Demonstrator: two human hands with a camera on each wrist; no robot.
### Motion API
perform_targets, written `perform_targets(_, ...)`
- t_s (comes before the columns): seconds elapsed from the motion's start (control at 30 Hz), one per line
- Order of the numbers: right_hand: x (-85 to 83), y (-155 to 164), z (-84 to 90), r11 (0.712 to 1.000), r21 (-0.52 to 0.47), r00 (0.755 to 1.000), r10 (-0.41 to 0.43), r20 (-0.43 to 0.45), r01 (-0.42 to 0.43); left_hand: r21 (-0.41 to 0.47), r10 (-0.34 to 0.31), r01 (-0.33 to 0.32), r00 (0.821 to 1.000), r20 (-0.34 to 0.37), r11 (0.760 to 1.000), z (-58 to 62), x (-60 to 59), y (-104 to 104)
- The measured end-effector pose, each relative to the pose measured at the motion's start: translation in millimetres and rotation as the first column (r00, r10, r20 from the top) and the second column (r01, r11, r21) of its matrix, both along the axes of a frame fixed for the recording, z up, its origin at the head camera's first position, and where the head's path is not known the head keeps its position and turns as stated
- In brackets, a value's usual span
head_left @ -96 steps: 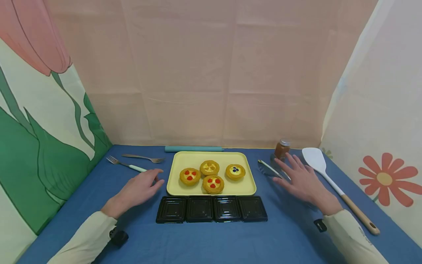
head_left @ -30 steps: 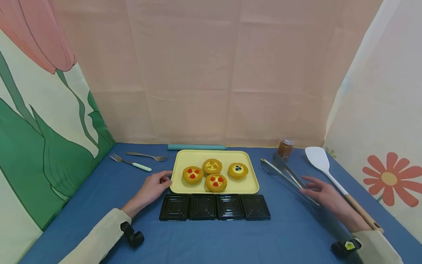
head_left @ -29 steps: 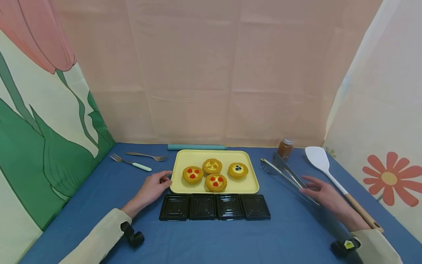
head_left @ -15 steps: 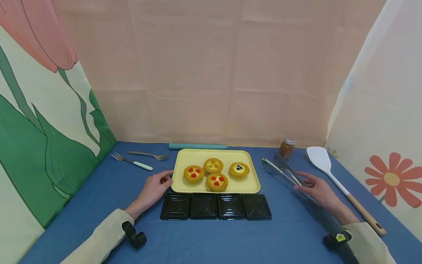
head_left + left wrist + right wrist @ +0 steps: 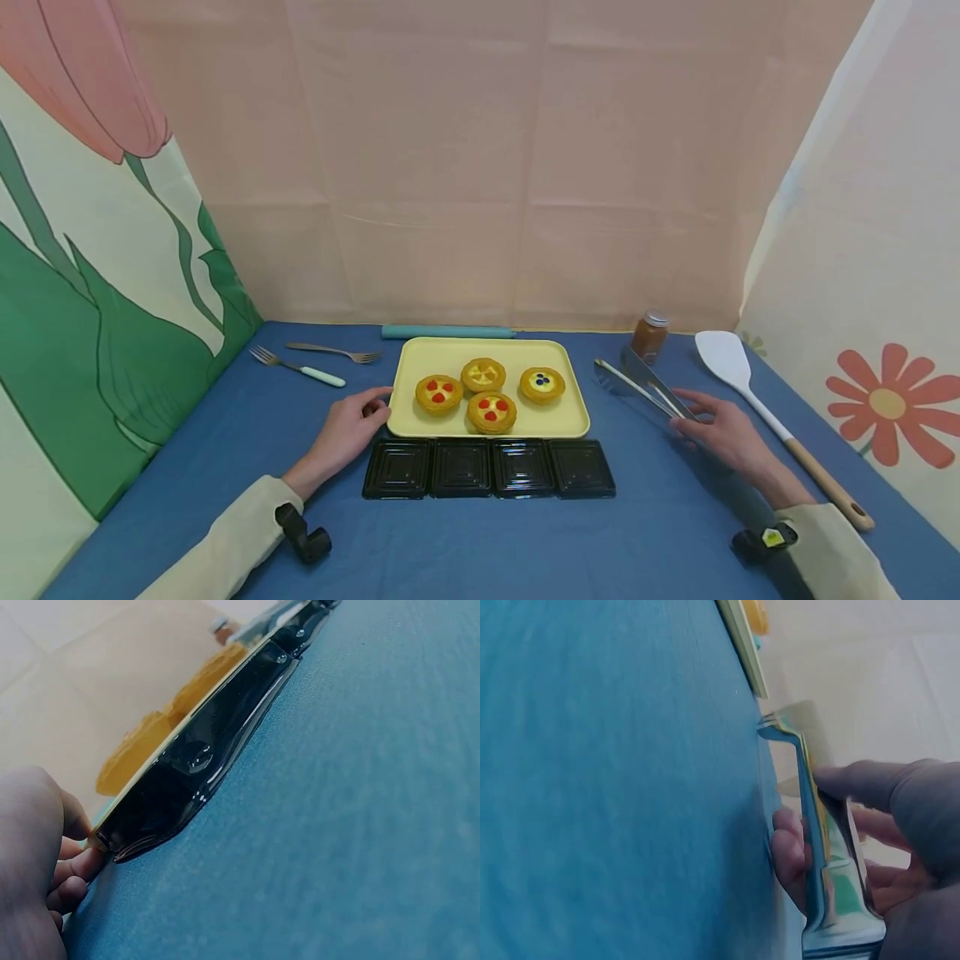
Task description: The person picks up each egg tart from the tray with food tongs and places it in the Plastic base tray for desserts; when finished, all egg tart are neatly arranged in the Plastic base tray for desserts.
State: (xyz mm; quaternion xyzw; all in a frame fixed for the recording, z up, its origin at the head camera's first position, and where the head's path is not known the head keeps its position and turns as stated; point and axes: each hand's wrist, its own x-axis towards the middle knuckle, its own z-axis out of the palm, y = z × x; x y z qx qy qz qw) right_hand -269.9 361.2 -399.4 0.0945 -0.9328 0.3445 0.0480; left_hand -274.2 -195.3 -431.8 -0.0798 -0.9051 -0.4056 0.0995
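Thumb and fingertips of my left hand [image 5: 341, 435] pinch the left front edge of a yellow tray [image 5: 422, 357], as the left wrist view also shows. Several tarts sit on it: two red-topped ones [image 5: 439, 394], a plain yellow one [image 5: 483, 375], and one with dark blue dots [image 5: 542, 385]. To the right, my right hand [image 5: 723, 433] holds metal tongs [image 5: 637, 387] by the arms. In the right wrist view, the thumb lies on one side of the tongs [image 5: 810, 810] and fingers on the other. The hand hides their rear end in the head view.
A black plastic tray [image 5: 461, 469] with several compartments lies along the yellow tray's front edge. Two forks [image 5: 322, 376] are at left. Behind is a teal roll [image 5: 447, 332]. A brown lidded jar [image 5: 648, 335] and a white spatula [image 5: 738, 379] with a wooden handle stand right of the tongs.
My left hand has come right onto the tray's edge. The right hand drew back along the tongs, then shifted slightly forward and left and took hold of them. The tarts keep their places.
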Motion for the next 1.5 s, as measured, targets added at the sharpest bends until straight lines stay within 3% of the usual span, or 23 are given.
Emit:
perform_targets(0.47, 2.6, -3.2, 12.4, 0.998, -0.044, 0.999, -0.034, 0.028, 0.035, 0.007, 0.000, 0.000, 1.000, -0.003, 1.000, 1.8, 2.0, -1.0)
perform_targets(1.0, 12.2, -23.5, 25.6, 0.997, -0.053, 0.998, 0.053, 0.029, -0.051, 0.006, 0.002, -0.002, 1.000, -0.008, 1.000, 5.6, 4.3, 0.4)
perform_targets(1.5, 7.8, -45.1, 38.8, 0.993, 0.055, 0.992, 0.098, 0.073, -0.103, -0.013, 0.009, -0.009, 1.000, -0.013, 1.000, 1.1, 0.9, -0.2)
